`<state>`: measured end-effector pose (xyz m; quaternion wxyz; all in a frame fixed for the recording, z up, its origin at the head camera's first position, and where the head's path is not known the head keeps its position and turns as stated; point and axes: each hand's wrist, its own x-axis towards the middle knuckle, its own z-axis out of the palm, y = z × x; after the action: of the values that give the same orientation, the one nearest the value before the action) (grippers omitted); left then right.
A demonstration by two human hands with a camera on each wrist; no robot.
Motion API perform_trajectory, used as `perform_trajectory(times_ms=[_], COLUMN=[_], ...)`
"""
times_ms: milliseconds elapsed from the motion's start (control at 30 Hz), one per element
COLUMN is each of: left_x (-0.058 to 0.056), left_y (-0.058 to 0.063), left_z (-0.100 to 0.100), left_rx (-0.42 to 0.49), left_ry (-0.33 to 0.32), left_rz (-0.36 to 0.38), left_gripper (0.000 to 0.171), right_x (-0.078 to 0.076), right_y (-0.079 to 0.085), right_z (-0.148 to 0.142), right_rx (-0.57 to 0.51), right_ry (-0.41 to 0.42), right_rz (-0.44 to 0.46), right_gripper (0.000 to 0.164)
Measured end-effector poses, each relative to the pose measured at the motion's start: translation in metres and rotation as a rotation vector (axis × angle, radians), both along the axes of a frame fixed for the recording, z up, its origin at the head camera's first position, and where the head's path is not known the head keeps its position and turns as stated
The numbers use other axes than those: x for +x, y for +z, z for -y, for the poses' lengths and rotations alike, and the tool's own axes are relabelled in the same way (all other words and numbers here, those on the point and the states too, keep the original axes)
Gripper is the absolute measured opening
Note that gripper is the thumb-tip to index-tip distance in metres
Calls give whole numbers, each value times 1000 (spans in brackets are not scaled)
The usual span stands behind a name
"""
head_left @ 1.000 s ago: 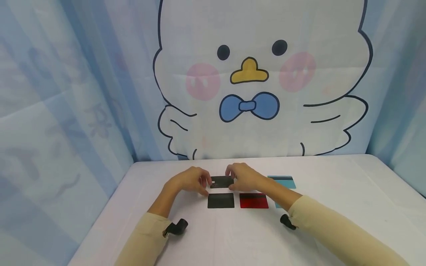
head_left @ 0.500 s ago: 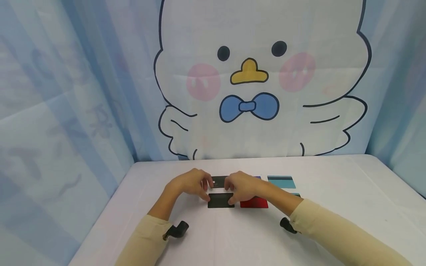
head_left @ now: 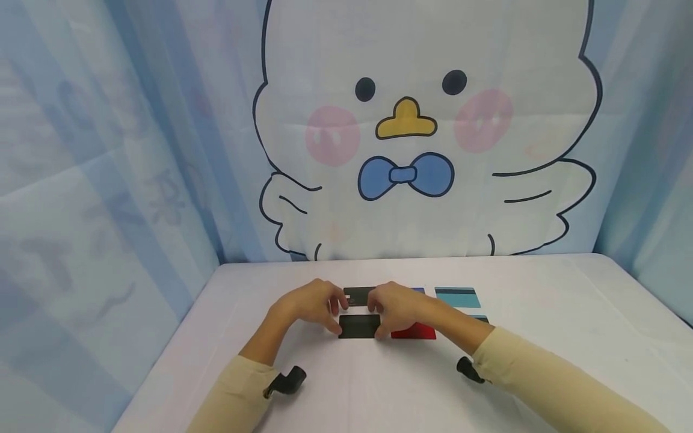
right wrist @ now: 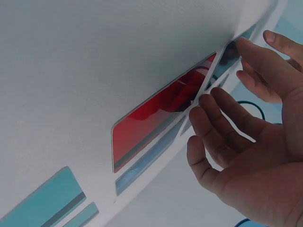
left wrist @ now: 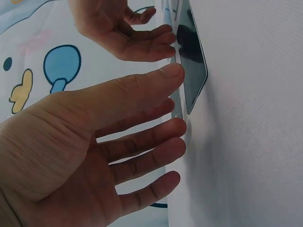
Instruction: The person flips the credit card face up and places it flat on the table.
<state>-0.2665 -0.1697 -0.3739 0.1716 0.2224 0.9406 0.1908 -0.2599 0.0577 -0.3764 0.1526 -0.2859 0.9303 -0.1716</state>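
A black card [head_left: 360, 326] lies flat on the white table in the front row. My left hand [head_left: 314, 302] is at its left side, the thumb [left wrist: 171, 71] at the card's edge and the fingers spread. On the other side my right hand [head_left: 397, 304] has its thumb at the card's right edge. Its fingers reach over a second black card [head_left: 360, 295] in the back row, which shows a small chip-like patch. Neither hand grips a card. A red card [right wrist: 142, 125] with a dark stripe lies beside the front black one, partly under the right hand in the head view.
Two teal cards with dark stripes lie to the right; the back teal card [head_left: 458, 297] shows fully, the front one mostly hides behind the right forearm. A blue card [right wrist: 142, 163] lies behind the red one. Printed curtains stand behind the white table [head_left: 346, 385].
My right hand has come forward from the back black card to the front one, its thumb now at that card's edge. My left hand has shifted slightly forward too.
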Motion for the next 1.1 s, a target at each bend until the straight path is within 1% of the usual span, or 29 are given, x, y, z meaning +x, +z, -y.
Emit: perform_trajectory(times_ms=[200,433,533,800,1100], left_x=[4,7,8,9,8], left_y=[-3,-3,-3,-2,-3], left_z=[-6,-10,-11,-13,-12], left_rx=[-38,-77,-82,-73,-58], left_ry=[3,12,15,-6,-6], left_rz=[5,-22,-26,-32,-43], left_gripper=[41,41,40,39,39], right_x=[2,1,0,-2,-2], right_y=[-4,-6,-7,-10,-9], right_z=[1,1,2,1,1], right_rx=[-7,-13,-14,-14,-58], right_ry=[-7,-7,-7,-20,-12], right_rz=[-8,-17,-12,9,13], right_gripper=[50,49,49,50,45])
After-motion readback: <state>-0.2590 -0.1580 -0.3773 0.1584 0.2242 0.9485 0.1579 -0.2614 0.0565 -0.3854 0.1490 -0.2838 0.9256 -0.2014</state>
